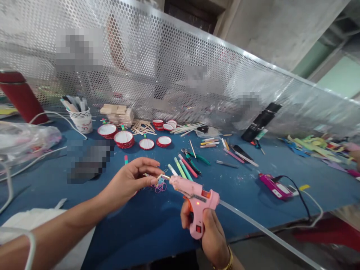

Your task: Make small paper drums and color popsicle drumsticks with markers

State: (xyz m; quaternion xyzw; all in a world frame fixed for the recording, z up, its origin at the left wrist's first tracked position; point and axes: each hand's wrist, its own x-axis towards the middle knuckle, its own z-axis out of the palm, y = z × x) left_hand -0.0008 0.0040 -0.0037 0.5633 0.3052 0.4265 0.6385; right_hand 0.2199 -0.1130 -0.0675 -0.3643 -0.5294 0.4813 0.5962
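Note:
My right hand [212, 232] is wrapped around the handle of a pink glue gun [194, 195], its fingers by the orange trigger. A small light glows on the gun's side, and a long clear glue stick [267, 231] sticks out of its back. My left hand [137, 176] pinches a small pale stick [159, 177] right at the gun's metal nozzle [165, 177]; whether they touch is hard to tell. Beneath those fingertips lies a tangle of pink and blue thread [161, 186]. Several markers [188, 166] and green-handled pliers [191, 161] rest just beyond.
Small red-rimmed white discs [123, 138] stand in stacks at the back, beside loose wooden sticks [143, 126]. A marker cup [81, 120] and red flask [24, 97] are at left. Rightward lie a black bottle [260, 123], a magenta device with cables [275, 186] and paper strips [315, 148].

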